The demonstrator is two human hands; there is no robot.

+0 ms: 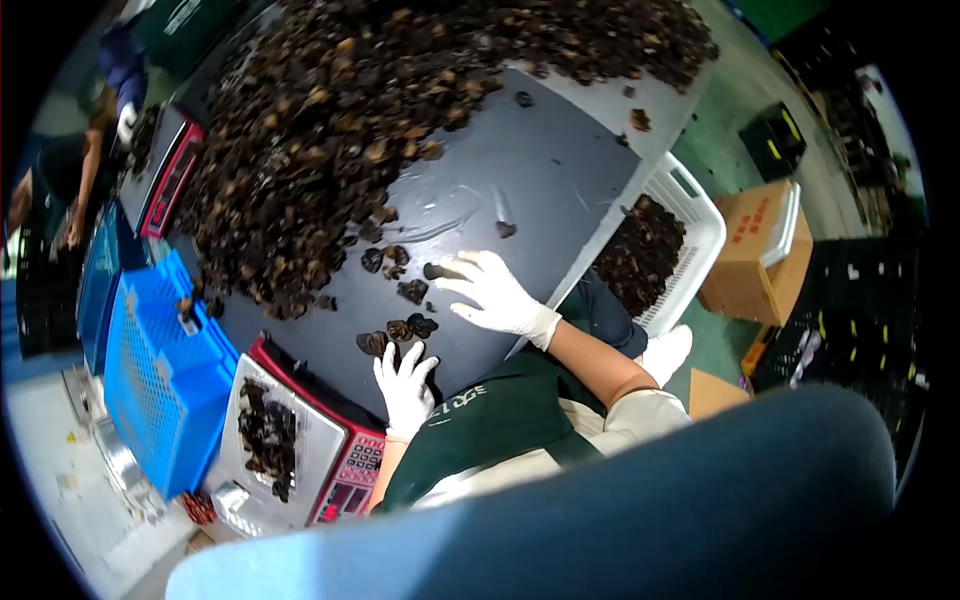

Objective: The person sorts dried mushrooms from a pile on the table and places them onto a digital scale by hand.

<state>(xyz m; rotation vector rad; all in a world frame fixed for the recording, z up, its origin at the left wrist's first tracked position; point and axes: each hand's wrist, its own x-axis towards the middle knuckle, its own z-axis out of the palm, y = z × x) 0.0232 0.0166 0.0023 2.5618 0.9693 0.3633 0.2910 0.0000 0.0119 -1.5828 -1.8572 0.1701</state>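
Both my hands wear white gloves and are over a dark grey tabletop (560, 150). My left hand (405, 392) has its fingers spread, the tips beside a small row of dark mushroom pieces (398, 330) that look like wood ear. To the right, my right hand (492, 297) stretches its fingers leftward. At its fingertips is a dark mushroom piece (433, 271), touched by them; a grip on it does not show. A few more loose pieces (412, 291) lie between the hands. Beyond them spreads a large heap of the same brown-black mushrooms (300, 140).
A red-edged scale (318, 425) carrying mushrooms stands at my left, beside a blue crate (165, 375). A white basket (700, 235) of mushrooms and a cardboard box (745, 255) are at right. Another red scale (165, 180) and a co-worker's gloved hand (127, 122) are far left.
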